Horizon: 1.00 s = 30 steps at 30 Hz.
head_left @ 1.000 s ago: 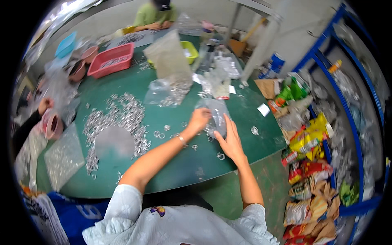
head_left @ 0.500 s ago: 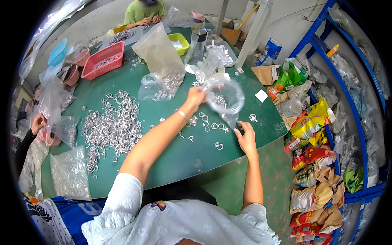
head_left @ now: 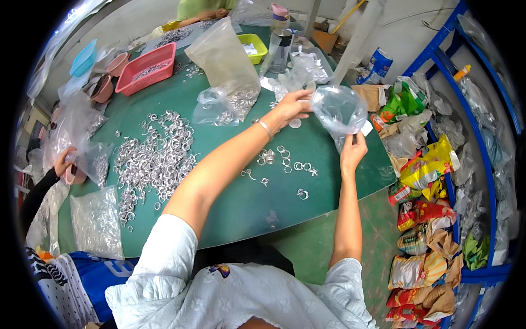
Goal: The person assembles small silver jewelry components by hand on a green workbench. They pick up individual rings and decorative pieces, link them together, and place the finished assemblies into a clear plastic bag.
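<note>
A clear plastic bag (head_left: 338,107) hangs over the right part of the green table, its round mouth spread wide. My right hand (head_left: 352,152) pinches the lower side of this bag between thumb and fingers. Beside its left edge, my left hand (head_left: 295,107) has its fingers stretched out and apart; whether the fingertips touch the plastic I cannot tell. Several silvery rings (head_left: 284,159) lie on the tabletop below my hands. Farther left spreads a large heap of similar rings (head_left: 156,156).
A cloudy bag with rings (head_left: 227,60) stands mid-table, near a red basket (head_left: 147,68) and a green basket (head_left: 257,46). A co-worker's hand (head_left: 64,162) touches plastic bags at the left; another person sits across. Blue shelving (head_left: 466,104) and stacked packages stand right.
The clear bag has moved right and slightly up. My right hand has risen and now pinches it. My left hand has shifted right, its fingers loosening from the bag's rim.
</note>
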Each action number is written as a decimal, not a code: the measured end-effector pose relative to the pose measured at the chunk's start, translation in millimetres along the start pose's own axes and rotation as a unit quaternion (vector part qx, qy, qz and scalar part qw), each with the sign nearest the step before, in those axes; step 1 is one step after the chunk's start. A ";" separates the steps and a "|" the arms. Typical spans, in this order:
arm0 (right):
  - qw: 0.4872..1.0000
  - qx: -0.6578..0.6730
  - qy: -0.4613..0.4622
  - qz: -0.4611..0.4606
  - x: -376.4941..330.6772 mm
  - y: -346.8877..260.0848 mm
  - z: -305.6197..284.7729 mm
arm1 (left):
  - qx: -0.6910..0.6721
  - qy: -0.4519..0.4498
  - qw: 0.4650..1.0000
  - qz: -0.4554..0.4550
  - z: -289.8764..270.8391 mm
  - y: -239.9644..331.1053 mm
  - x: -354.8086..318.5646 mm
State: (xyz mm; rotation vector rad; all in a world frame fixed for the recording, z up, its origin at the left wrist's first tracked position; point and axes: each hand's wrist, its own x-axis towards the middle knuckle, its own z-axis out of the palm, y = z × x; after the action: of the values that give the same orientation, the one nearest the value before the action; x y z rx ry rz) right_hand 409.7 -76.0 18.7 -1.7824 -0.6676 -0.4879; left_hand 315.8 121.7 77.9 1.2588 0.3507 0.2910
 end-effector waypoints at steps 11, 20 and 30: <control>0.993 -0.081 -0.084 0.020 -58.1 -47.3 -28.4 | 0.180 0.136 0.974 0.029 -105.8 -19.2 -133.5; 0.920 -0.087 -0.380 0.037 -124.8 -94.9 -53.0 | 0.367 0.191 0.906 0.087 -56.9 -53.4 -283.4; 0.945 -0.198 -0.241 -0.093 -118.4 -88.4 -30.5 | 0.523 0.372 0.763 0.068 -74.4 -75.7 -363.3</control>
State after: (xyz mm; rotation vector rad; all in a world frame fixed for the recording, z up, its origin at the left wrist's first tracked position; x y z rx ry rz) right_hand 262.4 -108.7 17.5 -2.2614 -1.1497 -0.3232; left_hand -44.1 19.3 20.9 2.2543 1.2339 0.7962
